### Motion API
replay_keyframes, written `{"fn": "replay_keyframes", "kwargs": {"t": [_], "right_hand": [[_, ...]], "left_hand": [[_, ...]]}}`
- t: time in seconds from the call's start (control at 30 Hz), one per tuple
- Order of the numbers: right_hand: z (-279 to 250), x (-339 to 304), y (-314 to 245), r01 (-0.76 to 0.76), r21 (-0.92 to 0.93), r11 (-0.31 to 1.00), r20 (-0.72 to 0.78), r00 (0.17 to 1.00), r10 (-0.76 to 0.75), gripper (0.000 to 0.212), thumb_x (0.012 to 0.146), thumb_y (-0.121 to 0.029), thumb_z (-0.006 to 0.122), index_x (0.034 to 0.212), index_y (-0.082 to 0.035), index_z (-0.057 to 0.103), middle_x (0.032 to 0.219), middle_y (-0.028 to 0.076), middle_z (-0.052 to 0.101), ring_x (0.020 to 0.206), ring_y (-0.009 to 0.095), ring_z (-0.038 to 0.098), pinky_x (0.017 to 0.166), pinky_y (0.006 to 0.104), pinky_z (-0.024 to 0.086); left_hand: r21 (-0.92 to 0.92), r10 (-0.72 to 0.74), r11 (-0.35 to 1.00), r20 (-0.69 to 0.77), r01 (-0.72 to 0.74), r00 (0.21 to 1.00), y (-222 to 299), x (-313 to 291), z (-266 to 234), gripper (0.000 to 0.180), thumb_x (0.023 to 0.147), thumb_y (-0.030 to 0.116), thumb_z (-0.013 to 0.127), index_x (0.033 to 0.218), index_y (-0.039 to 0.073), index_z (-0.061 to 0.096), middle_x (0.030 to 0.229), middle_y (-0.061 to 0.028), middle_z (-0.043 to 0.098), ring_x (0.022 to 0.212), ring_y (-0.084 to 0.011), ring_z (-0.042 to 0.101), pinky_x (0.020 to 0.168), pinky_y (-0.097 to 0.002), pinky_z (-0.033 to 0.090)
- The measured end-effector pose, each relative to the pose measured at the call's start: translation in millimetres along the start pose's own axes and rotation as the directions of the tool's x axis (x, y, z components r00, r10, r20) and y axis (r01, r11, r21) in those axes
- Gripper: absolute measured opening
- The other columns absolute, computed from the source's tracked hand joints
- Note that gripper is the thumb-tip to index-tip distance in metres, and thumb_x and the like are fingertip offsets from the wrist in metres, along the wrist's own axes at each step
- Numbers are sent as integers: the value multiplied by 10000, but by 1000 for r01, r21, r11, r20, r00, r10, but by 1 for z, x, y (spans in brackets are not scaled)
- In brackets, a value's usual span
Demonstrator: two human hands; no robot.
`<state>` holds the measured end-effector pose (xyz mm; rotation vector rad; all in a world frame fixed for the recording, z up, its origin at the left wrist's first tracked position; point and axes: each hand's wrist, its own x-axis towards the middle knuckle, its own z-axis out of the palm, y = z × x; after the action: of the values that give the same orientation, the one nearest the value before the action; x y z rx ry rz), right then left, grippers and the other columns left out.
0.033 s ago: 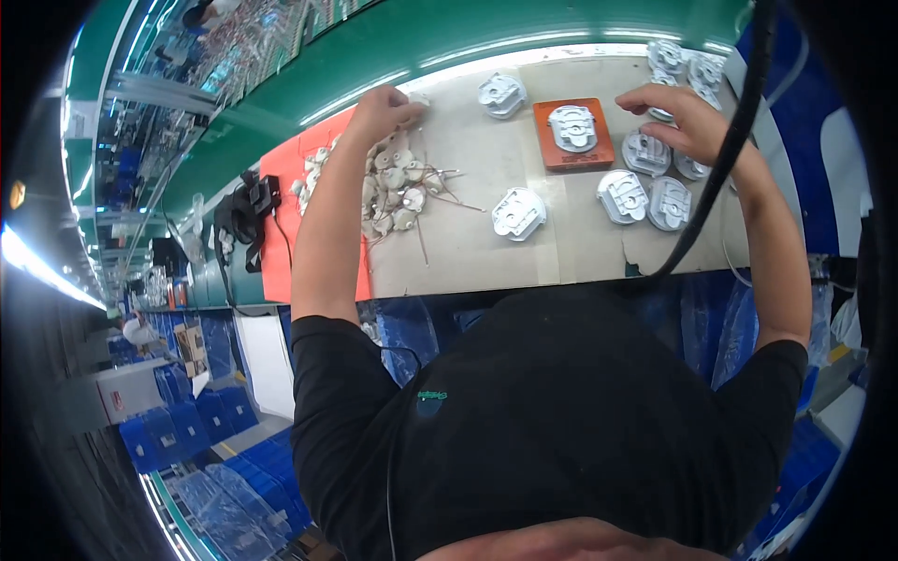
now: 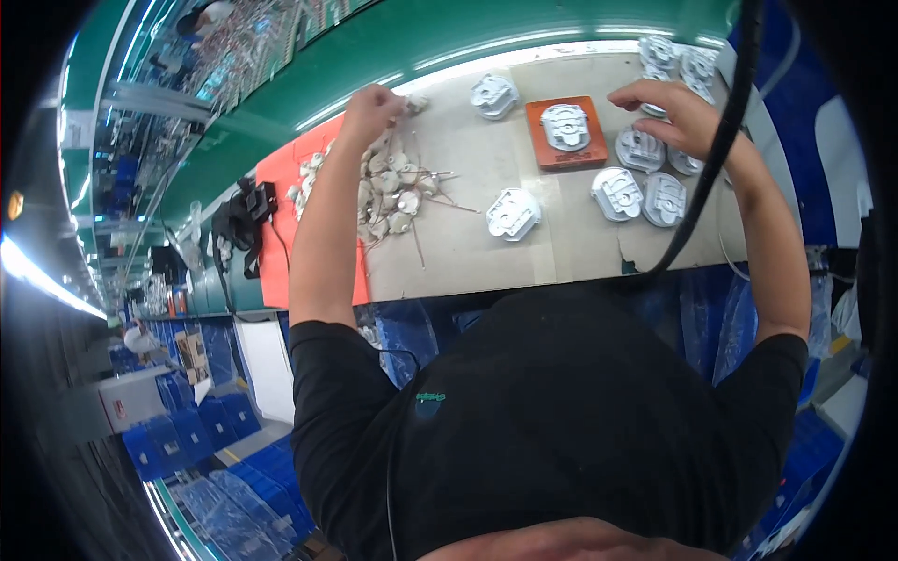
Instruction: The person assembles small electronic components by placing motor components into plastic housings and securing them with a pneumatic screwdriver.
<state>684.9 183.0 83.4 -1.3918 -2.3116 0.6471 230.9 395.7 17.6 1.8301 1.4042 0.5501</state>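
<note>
Left hand (image 2: pixel 372 112) has edged left near the far table edge (image 2: pixel 447 93), grip unclear, right hand (image 2: pixel 681 114) splayed; beige wired parts (image 2: pixel 386 181) look light, best held by casings.

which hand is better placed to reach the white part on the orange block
Probably the right hand: it is open and close beside the orange block bearing the white part. The left hand is farther off, near the cream parts.

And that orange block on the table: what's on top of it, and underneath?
A white plastic part lies on top of the orange block, hiding its middle; the block's edges show. The block sits on the beige tabletop and covers whatever is directly beneath it.
</note>
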Motion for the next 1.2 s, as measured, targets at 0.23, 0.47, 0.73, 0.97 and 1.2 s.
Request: {"fn": "replay_keyframes", "kwargs": {"t": [0.23,0.47,0.73,0.97,1.2], "right_hand": [[5,6,-6,-52,-26,998,-14,999,52,410,899,-19,637,1307,-28,595,1225,145,662,1119,276,639,998,394,517],[6,4,-5,-32,-43,999,-38,999,30,435,870,-3,646,1302,-31,600,1206,145,676,1121,272,656,999,394,535],[4,0,-1,-67,-35,997,-12,998,67,414,904,-52,638,1316,-42,595,1241,141,658,1143,265,631,1019,397,513],[11,-5,7,-23,-14,1000,-77,997,22,428,877,-21,657,1301,-32,602,1208,138,671,1090,268,652,977,391,530],[19,2,11,-41,38,998,-109,993,45,411,887,-42,665,1294,-44,609,1193,143,675,1069,267,654,972,382,531]], "left_hand": [[299,-106,950,18,96,994,55,-8,9,551,836,325,810,1163,-61,595,1024,-142,694,852,-194,688,666,-321,583],[487,0,873,56,-28,998,19,19,37,586,719,343,870,1106,-41,655,985,-161,722,878,-245,702,798,-347,551],[354,117,923,108,-148,987,39,6,51,477,738,243,872,1047,-42,648,975,-158,724,885,-237,707,802,-339,553],[-262,138,955,-31,-141,990,54,1,38,420,820,66,801,1090,-78,513,994,-178,661,830,-241,711,694,-343,634],[-721,292,658,-22,-218,956,113,-26,37,296,896,-8,711,1131,-29,532,1106,-148,635,892,-274,708,780,-366,641]]}}
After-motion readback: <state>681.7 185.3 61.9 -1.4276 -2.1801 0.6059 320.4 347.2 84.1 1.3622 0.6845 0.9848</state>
